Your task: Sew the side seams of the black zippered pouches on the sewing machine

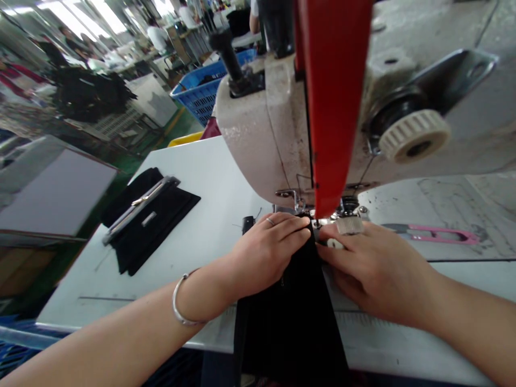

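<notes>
- Black fabric piece (296,328): located on the near side of the needle area, its near end extending past the table edge. Long axis runs near to far, far end pointing at the presser foot and tilted slightly left.
- Appearance: matte black, straight right edge, second layer or fold visible along the left; appears wider at the near end.
- Left hand (270,244): fingers extended, close together, laid flat on the piece; silver bracelet (176,301) at the wrist.
- Right hand (374,263): fingers bent at the right edge beside the presser foot; cannot tell whether they pinch fabric.
- Pink-handled thread snips (443,235): lying right of the sewing machine (245,123) needle area.
- Black clasp pouch (161,226): on the white tabletop (201,166), left.
- Blue plastic crate (197,102): beyond the table.
</notes>
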A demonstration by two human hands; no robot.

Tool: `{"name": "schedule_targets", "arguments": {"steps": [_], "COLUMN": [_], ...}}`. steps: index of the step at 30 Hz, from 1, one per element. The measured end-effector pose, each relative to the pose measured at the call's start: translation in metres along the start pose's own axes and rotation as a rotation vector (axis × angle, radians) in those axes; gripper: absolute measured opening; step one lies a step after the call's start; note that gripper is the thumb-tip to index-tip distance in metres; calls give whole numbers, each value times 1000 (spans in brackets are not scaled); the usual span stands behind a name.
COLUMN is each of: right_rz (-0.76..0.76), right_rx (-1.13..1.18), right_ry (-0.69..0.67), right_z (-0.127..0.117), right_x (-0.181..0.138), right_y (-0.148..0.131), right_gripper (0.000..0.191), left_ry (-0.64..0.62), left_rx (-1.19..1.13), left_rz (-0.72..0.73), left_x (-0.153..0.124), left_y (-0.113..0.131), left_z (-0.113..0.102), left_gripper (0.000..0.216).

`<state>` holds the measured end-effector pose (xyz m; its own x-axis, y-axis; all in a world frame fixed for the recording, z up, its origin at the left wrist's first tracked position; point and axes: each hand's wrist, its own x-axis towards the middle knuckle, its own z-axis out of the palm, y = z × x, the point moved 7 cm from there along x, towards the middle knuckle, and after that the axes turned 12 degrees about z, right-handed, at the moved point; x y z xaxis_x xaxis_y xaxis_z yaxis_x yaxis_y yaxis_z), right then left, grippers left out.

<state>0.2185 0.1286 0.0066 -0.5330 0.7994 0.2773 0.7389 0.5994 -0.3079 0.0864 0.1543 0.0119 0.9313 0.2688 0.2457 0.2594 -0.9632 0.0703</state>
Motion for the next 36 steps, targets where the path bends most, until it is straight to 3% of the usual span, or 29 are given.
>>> {"name": "schedule_targets", "arguments": {"steps": [14, 20, 23, 25, 27, 31, 34, 36], "right_rz": [-18, 18, -7, -19, 0, 37, 23, 20], "right_rx": [28, 21, 85, 97, 84, 115, 159, 177], "right_ry": [15, -39, -82, -124, -169, -122, 73, 187], "right_z": [4, 10, 4, -1, -3, 2, 9, 13], "right_x": [0, 4, 1, -6, -20, -54, -72, -80], "right_y": [0, 12, 8, -2, -16, -46, -59, -63], "right_gripper": [25, 23, 22, 20, 19, 36, 32, 26], "left_ry": [101, 38, -123, -221, -236, -52, 123, 149], "left_rx": [28, -79, -213, -238, -215, -112, -82, -25], "left_rz": [62, -57, -132, -167, -195, -290, -329, -277], "left_x": [2, 4, -4, -15, -26, -45, -55, -56], "left_y": [-7, -21, 1, 30, 61, 93, 89, 87], "left_z": [2, 1, -3, -3, -1, -4, -17, -27], "left_gripper": [32, 33, 52, 85, 97, 60, 43, 40]}}
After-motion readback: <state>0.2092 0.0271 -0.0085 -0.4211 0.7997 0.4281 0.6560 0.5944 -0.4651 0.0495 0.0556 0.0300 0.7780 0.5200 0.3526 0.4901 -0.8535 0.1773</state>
